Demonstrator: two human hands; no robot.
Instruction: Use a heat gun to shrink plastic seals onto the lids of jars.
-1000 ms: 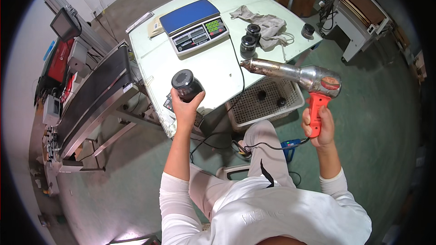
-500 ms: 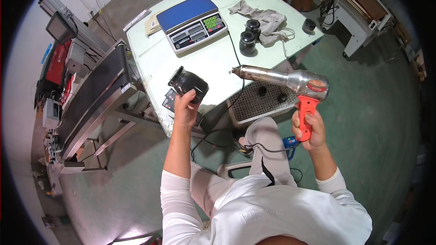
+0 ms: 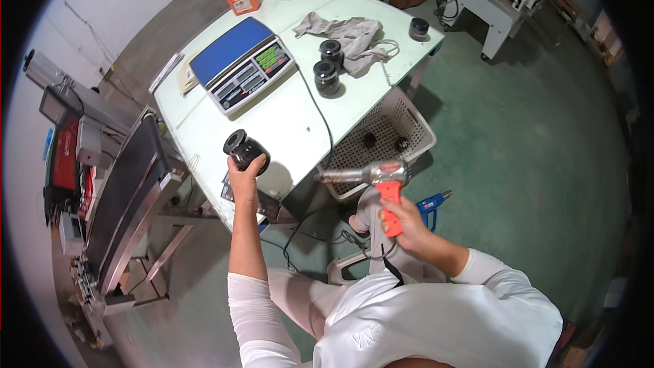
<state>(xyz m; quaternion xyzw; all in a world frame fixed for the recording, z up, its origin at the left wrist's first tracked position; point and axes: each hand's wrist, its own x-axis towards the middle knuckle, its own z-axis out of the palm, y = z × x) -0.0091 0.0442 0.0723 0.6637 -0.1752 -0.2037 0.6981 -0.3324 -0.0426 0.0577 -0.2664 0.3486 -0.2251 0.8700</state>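
Observation:
My left hand [image 3: 244,176] is wrapped round a dark jar [image 3: 249,155] with a black lid, at the near left part of the white table [image 3: 286,119]. My right hand [image 3: 407,221] grips the orange handle of a heat gun [image 3: 371,174]. Its metal nozzle points left, toward the table's near edge, apart from the jar. Flat dark printed pieces [image 3: 270,208] lie at the table's near corner, partly behind my left hand. Two more dark jars [image 3: 326,79] stand together beside a crumpled grey cloth [image 3: 351,39]. Another dark jar [image 3: 419,28] sits at the far right corner.
A scale with a blue platform [image 3: 233,54] and an orange box [image 3: 243,0] stand on the table. Below its right edge is a perforated crate [image 3: 422,138]. A blue heat gun [image 3: 430,207] is beside my legs. A conveyor [image 3: 129,197] runs at left; cables hang near my knees.
The heat gun has moved down and left, closer to my body. The jar in my left hand is more upright, lid up. The whole view has shifted.

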